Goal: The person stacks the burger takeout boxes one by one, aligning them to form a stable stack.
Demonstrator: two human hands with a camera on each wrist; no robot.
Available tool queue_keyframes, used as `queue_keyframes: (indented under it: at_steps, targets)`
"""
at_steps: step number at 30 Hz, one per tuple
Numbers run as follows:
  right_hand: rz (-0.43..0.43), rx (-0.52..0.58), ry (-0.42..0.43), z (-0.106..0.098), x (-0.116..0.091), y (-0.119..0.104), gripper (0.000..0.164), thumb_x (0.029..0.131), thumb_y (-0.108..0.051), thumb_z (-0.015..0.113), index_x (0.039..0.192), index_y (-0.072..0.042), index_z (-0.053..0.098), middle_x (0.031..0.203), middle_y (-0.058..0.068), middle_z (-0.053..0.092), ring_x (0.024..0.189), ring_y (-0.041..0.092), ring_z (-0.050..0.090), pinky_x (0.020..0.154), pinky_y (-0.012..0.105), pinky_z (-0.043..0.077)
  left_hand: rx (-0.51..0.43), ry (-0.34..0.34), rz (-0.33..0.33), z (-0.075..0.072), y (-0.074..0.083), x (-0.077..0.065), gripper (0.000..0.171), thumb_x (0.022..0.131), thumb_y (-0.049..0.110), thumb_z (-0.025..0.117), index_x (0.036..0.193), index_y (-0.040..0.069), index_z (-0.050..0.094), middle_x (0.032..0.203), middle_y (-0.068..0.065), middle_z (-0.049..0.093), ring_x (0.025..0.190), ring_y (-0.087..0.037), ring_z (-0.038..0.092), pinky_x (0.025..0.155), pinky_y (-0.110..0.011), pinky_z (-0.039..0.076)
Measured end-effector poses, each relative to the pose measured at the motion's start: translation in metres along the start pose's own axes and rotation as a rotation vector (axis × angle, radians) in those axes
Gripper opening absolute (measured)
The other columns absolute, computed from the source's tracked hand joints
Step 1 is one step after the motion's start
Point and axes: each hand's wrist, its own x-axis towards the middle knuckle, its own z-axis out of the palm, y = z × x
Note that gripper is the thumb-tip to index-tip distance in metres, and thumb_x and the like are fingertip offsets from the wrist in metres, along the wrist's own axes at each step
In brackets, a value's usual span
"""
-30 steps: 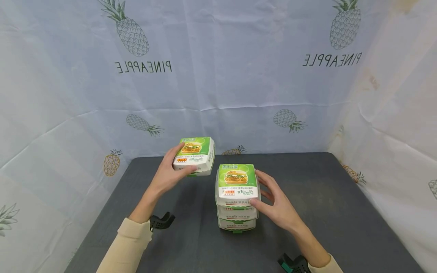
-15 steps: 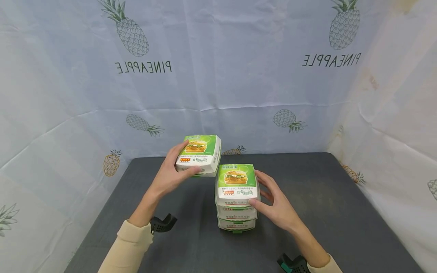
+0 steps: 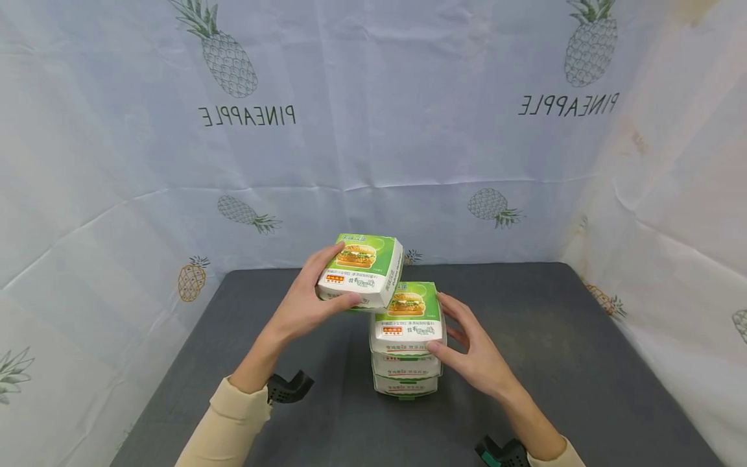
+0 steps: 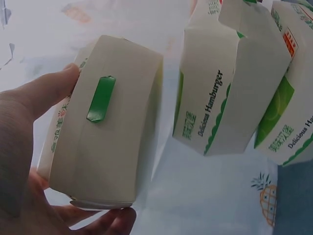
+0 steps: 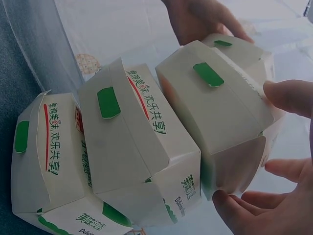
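Observation:
My left hand (image 3: pixel 305 299) holds a green and white burger box (image 3: pixel 364 263) up in the air, thumb on its near side. This box is tilted a little and overlaps the far left part of a stack in the head view. Three such boxes make up the stack: a top box (image 3: pixel 407 331), a middle box (image 3: pixel 406 368) and a bottom box (image 3: pixel 405 386). My right hand (image 3: pixel 475 350) grips the top box at its right side, thumb at the front. In the left wrist view a gap separates the held box (image 4: pixel 115 142) from the stacked box (image 4: pixel 220 88).
The stack stands on a dark grey table (image 3: pixel 554 363). Behind and at both sides hangs a pale cloth (image 3: pixel 373 130) printed with pineapples. A black strap (image 3: pixel 288 387) is on the left wrist, another black strap (image 3: pixel 503 453) on the right.
My left hand has moved right with its burger box, from beside the stack to partly over the top box. My right hand and the stack have stayed in place.

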Motion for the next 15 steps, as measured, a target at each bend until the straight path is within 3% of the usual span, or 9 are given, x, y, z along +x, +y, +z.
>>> queue_keyframes:
  at_steps: [3,6,12,15]
  targets:
    - [0.000,0.001,0.000,-0.001,0.000,-0.001,0.076,0.097,-0.012,0.070,0.161,-0.019,0.030,0.162,0.007,0.027,0.146,0.036,0.031,0.108,0.057,0.038,-0.001,-0.016,0.007,0.004,0.003,0.000,0.091,0.084,0.034,0.085,0.159,0.030,0.034,0.162,0.000,0.026,0.122,-0.024,0.049,0.099,-0.049,0.043]
    - [-0.011,-0.006,0.003,-0.002,0.000,-0.003,0.076,0.096,-0.012,0.071,0.160,-0.017,0.031,0.162,0.007,0.028,0.146,0.034,0.032,0.110,0.057,0.037,0.000,-0.029,0.015,0.007,0.006,-0.001,0.091,0.084,0.038,0.085,0.159,0.031,0.034,0.161,0.001,0.026,0.123,-0.025,0.048,0.098,-0.050,0.043]
    - [-0.051,-0.014,0.011,-0.005,0.005,-0.010,0.076,0.095,-0.010,0.072,0.159,-0.017,0.033,0.162,0.006,0.028,0.149,0.029,0.028,0.116,0.033,0.033,0.012,-0.041,0.031,0.014,0.008,-0.001,0.091,0.084,0.043,0.084,0.159,0.032,0.034,0.162,0.002,0.027,0.129,-0.025,0.044,0.100,-0.050,0.042]
    - [-0.048,-0.026,0.008,-0.006,0.008,-0.015,0.077,0.095,-0.012,0.072,0.160,-0.018,0.032,0.163,0.005,0.027,0.150,0.028,0.026,0.117,0.029,0.031,0.019,-0.046,0.038,0.016,0.009,-0.001,0.092,0.083,0.043,0.084,0.159,0.031,0.035,0.161,0.002,0.027,0.132,-0.025,0.042,0.101,-0.051,0.041]
